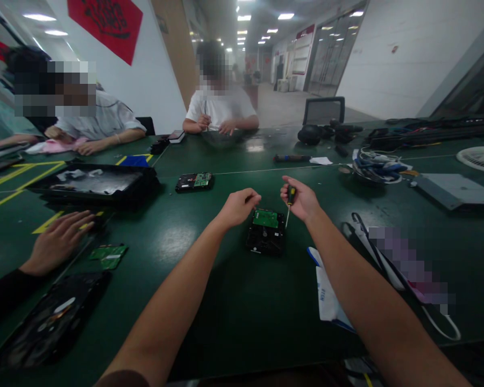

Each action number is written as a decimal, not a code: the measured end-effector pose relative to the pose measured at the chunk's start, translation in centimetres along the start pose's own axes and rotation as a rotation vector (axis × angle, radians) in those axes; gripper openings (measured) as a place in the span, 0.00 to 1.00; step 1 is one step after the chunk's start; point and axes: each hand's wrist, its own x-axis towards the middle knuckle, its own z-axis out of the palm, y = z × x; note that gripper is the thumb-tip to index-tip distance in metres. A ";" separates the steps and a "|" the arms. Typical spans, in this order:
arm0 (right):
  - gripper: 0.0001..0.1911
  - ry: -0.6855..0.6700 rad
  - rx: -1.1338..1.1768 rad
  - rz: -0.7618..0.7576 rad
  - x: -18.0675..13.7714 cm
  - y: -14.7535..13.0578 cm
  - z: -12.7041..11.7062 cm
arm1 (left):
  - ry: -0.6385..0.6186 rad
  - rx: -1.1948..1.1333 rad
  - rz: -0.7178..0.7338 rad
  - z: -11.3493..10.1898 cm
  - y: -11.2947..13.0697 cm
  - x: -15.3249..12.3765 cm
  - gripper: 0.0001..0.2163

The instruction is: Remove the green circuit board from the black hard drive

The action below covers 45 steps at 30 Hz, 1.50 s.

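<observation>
A black hard drive with a green circuit board on top lies on the dark green table in front of me. My right hand is closed round a small screwdriver with a black and yellow handle, its tip pointing down just right of the drive. My left hand hovers above the drive's left edge, fingers curled in a pinch; what it holds, if anything, is too small to see.
Another person's hand rests at the left near loose green boards. A black tray, a second drive, a cable pile, a white paper and seated people surround the table.
</observation>
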 end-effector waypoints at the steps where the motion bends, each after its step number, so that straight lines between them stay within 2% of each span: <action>1: 0.08 -0.039 -0.071 -0.054 -0.3 0.1 1.1 | 0.006 -0.067 -0.002 -0.2 0.6 0.0 0.11; 4: 0.09 -0.193 -0.214 -0.173 -1.1 0.7 4.4 | 0.015 -0.274 0.010 -0.7 2.1 0.2 0.12; 6: 0.11 -0.270 -0.307 -0.194 -1.6 1.2 6.2 | 0.026 -0.400 0.017 -1.1 2.7 0.2 0.14; 10: 0.14 -0.274 -0.425 -0.249 -1.9 1.8 8.6 | 0.096 -0.562 -0.027 -1.6 2.8 0.1 0.15; 13: 0.14 -0.270 -0.451 -0.248 -1.6 2.0 9.2 | 0.096 -0.590 -0.047 -2.1 2.7 0.1 0.14; 16: 0.11 -0.263 -0.518 -0.243 -0.7 1.6 7.9 | 0.036 -0.536 -0.066 -2.7 2.3 0.1 0.12; 18: 0.10 -0.195 -0.612 -0.227 0.2 1.1 5.5 | 0.018 -0.490 -0.110 -3.0 1.8 0.1 0.13; 20: 0.12 -0.100 -0.694 -0.147 1.1 0.4 2.3 | 0.018 -0.435 -0.212 -2.9 0.8 0.1 0.13; 22: 0.15 -0.148 -0.763 0.080 1.6 0.0 -1.0 | 0.005 -0.361 -0.377 -2.6 -0.3 0.0 0.14; 24: 0.19 -0.182 -0.790 0.160 1.7 -0.1 -3.6 | -0.051 -0.278 -0.568 -1.9 -1.5 -0.1 0.11; 27: 0.19 -0.211 -0.817 0.217 1.2 0.4 -5.6 | -0.102 -0.276 -0.641 -1.1 -2.6 -0.4 0.11; 30: 0.16 -0.198 -0.885 0.249 0.7 1.0 -5.6 | -0.144 -0.337 -0.670 -0.9 -2.6 -0.6 0.13; 36: 0.11 -0.105 -1.107 0.259 0.0 1.2 -3.9 | -0.231 -0.559 -0.720 -1.1 -1.2 -0.4 0.10; 40: 0.06 -0.039 -1.321 0.282 -0.7 1.0 -2.2 | -0.204 -0.602 -0.731 -0.9 -0.7 -0.1 0.12; 45: 0.10 -0.028 -1.570 0.312 -0.7 1.0 -0.2 | -0.152 -0.625 -0.744 -0.8 -1.0 0.0 0.13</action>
